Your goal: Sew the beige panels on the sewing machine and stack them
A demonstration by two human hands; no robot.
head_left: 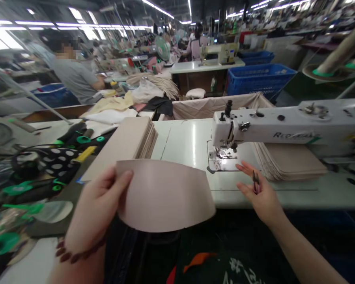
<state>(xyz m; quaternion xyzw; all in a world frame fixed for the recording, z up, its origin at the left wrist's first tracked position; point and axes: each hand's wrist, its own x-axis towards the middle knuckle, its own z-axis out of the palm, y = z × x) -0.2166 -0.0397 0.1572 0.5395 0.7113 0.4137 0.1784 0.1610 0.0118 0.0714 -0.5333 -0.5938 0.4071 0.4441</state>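
My left hand [103, 197] pinches the left edge of a beige panel [165, 195], thumb on top. The panel bows slightly and hangs in front of the table edge; I cannot tell whether it is fabric or leather. In my right hand [262, 195] a small pair of thread snips [256, 182] is tucked against the palm, while thumb and fingers are spread. That hand is just in front of the needle plate [225, 156] of a white sewing machine [272, 124]. A stack of beige panels [296, 159] lies under the machine's arm, right of my right hand.
Another stack of beige pieces [127, 138] lies on the table's left. Thread cones [83, 139] and dark dotted cloth [59, 159] crowd the far left. Behind the table are a cloth-lined bin [195, 108] and a blue crate [260, 79]. A person [77, 75] stands at back left.
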